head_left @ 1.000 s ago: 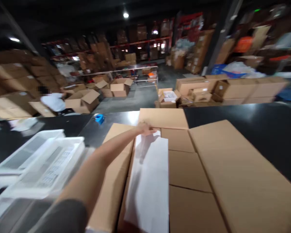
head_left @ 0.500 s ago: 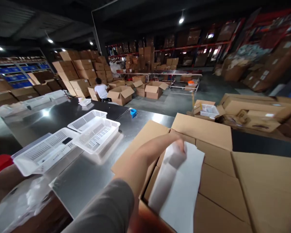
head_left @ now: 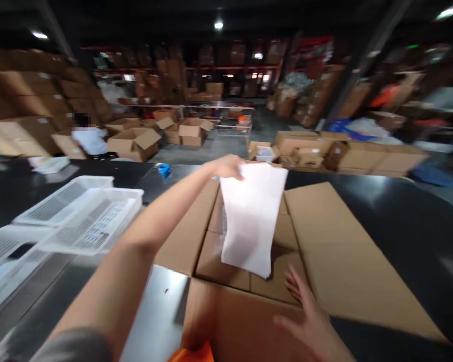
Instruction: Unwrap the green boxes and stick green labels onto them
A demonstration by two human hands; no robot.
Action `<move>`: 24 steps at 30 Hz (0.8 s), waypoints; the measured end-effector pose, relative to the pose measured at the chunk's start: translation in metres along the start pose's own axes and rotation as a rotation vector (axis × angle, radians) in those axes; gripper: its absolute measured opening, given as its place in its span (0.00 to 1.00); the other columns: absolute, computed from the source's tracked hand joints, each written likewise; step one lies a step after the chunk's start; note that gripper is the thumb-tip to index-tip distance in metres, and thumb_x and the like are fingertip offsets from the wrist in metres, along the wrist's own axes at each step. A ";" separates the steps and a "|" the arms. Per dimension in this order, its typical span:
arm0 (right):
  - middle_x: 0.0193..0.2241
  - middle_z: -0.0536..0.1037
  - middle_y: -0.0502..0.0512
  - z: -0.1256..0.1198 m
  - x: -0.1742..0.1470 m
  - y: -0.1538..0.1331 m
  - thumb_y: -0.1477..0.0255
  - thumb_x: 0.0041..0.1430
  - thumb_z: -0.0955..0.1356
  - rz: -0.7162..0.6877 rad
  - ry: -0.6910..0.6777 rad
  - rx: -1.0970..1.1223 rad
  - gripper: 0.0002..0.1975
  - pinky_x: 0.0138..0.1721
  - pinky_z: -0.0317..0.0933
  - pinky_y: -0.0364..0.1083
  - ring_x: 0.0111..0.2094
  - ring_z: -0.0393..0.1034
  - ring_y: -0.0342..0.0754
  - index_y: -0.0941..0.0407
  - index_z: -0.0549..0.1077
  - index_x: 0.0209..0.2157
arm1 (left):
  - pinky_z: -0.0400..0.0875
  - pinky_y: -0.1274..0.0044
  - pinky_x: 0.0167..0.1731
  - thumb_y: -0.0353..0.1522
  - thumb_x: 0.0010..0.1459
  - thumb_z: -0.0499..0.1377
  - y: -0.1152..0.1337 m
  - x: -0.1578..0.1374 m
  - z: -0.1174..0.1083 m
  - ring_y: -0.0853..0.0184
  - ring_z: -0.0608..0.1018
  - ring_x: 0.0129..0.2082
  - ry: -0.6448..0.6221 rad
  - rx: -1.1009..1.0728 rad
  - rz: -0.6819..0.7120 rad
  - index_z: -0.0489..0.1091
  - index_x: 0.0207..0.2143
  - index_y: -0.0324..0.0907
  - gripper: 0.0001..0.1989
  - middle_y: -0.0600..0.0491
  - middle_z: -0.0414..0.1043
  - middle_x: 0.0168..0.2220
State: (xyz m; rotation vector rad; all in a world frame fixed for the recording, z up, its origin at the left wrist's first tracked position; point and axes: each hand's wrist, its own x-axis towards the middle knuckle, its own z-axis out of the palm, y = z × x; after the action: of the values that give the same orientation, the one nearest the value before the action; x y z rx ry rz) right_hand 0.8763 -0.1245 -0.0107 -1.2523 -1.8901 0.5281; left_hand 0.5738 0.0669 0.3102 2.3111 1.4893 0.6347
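My left hand (head_left: pixel 228 167) grips the top left corner of a stack of white paper sheets (head_left: pixel 252 216), holding it up over an open cardboard box (head_left: pixel 245 322). The stack hangs nearly upright and hides part of what lies behind. Inside the large box, smaller brown cartons (head_left: pixel 222 256) fit closely together. To the right of the paper, my right hand (head_left: pixel 305 314) hovers over the box's near right part with its fingers spread, holding nothing. The box's wide right flap (head_left: pixel 355 261) lies folded outward.
White perforated baskets (head_left: pixel 94 226) stand on the metal table at the left. A blue tape dispenser (head_left: pixel 164 171) sits near the table's far edge. Beyond it, a seated person in white (head_left: pixel 90 141) is among open cartons (head_left: pixel 134 143). Something orange (head_left: pixel 194 353) shows at the bottom edge.
My left hand has lifted the paper stack up from the cartons in the box. My right hand has come into view, open, at the lower right. The view has turned to the right.
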 end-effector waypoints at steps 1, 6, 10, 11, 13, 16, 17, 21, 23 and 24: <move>0.61 0.68 0.71 -0.002 0.010 -0.009 0.54 0.56 0.72 0.122 0.021 0.199 0.53 0.49 0.73 0.59 0.56 0.72 0.62 0.50 0.42 0.73 | 0.70 0.75 0.35 0.29 0.44 0.70 0.003 0.007 -0.004 0.65 0.77 0.31 -0.036 -0.025 0.041 0.75 0.27 0.36 0.08 0.56 0.73 0.25; 0.66 0.58 0.71 -0.010 0.066 -0.043 0.51 0.39 0.80 0.346 0.391 0.708 0.68 0.61 0.60 0.64 0.64 0.62 0.63 0.47 0.37 0.71 | 0.67 0.78 0.28 0.39 0.39 0.73 -0.016 -0.021 -0.004 0.68 0.74 0.26 0.058 -0.496 0.035 0.75 0.32 0.38 0.19 0.56 0.75 0.27; 0.67 0.56 0.74 -0.015 0.085 -0.054 0.54 0.34 0.81 0.425 0.674 0.736 0.72 0.61 0.62 0.60 0.65 0.59 0.63 0.55 0.37 0.71 | 0.72 0.75 0.32 0.44 0.28 0.77 -0.049 -0.069 0.034 0.65 0.78 0.30 0.215 -0.806 -0.150 0.77 0.36 0.40 0.31 0.52 0.80 0.33; 0.65 0.60 0.74 -0.016 0.087 -0.054 0.55 0.33 0.81 0.447 0.682 0.740 0.70 0.60 0.64 0.59 0.64 0.61 0.63 0.57 0.42 0.70 | 0.74 0.74 0.34 0.46 0.27 0.77 -0.057 -0.079 0.047 0.64 0.79 0.32 0.236 -0.825 -0.179 0.77 0.37 0.41 0.33 0.51 0.81 0.35; 0.57 0.72 0.71 -0.018 0.086 -0.053 0.56 0.33 0.81 0.477 0.640 0.762 0.59 0.56 0.69 0.58 0.57 0.69 0.64 0.61 0.59 0.64 | 0.75 0.71 0.38 0.49 0.26 0.76 -0.073 -0.101 0.071 0.62 0.80 0.34 0.262 -0.846 -0.243 0.77 0.37 0.42 0.34 0.50 0.82 0.37; 0.39 0.82 0.64 -0.020 0.077 -0.052 0.54 0.34 0.80 0.496 0.598 0.683 0.34 0.46 0.74 0.56 0.43 0.77 0.61 0.60 0.77 0.41 | 0.76 0.69 0.40 0.48 0.25 0.77 -0.095 -0.137 0.101 0.60 0.81 0.33 0.274 -0.854 -0.341 0.77 0.33 0.41 0.32 0.48 0.82 0.34; 0.35 0.82 0.62 -0.020 0.072 -0.053 0.53 0.35 0.79 0.472 0.570 0.637 0.29 0.42 0.74 0.54 0.39 0.77 0.60 0.59 0.78 0.35 | 0.76 0.69 0.40 0.46 0.25 0.77 -0.101 -0.149 0.108 0.60 0.81 0.33 0.270 -0.852 -0.363 0.77 0.32 0.41 0.31 0.48 0.82 0.34; 0.32 0.83 0.58 -0.015 0.056 -0.058 0.55 0.39 0.79 0.389 0.400 0.562 0.23 0.37 0.74 0.51 0.35 0.78 0.57 0.57 0.80 0.33 | 0.76 0.69 0.44 0.46 0.29 0.77 -0.114 -0.180 0.126 0.58 0.82 0.38 0.243 -0.869 -0.394 0.79 0.32 0.42 0.27 0.48 0.83 0.36; 0.31 0.83 0.60 -0.010 0.052 -0.060 0.53 0.37 0.79 0.442 0.450 0.568 0.24 0.36 0.75 0.52 0.34 0.78 0.58 0.57 0.81 0.31 | 0.76 0.69 0.42 0.48 0.32 0.76 -0.112 -0.185 0.130 0.58 0.82 0.36 0.251 -0.877 -0.404 0.79 0.32 0.41 0.26 0.48 0.83 0.36; 0.30 0.83 0.60 -0.009 0.050 -0.061 0.51 0.36 0.79 0.459 0.495 0.571 0.25 0.36 0.75 0.53 0.33 0.78 0.59 0.57 0.80 0.29 | 0.76 0.69 0.40 0.49 0.34 0.75 -0.109 -0.186 0.131 0.58 0.82 0.35 0.266 -0.880 -0.411 0.79 0.32 0.41 0.27 0.48 0.83 0.35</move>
State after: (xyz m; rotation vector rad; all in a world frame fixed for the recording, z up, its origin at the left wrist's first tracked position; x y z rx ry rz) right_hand 0.8384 -0.1061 0.0566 -1.2677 -0.9453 0.8342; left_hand 0.4915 -0.0621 0.1094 1.2570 1.3370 1.1970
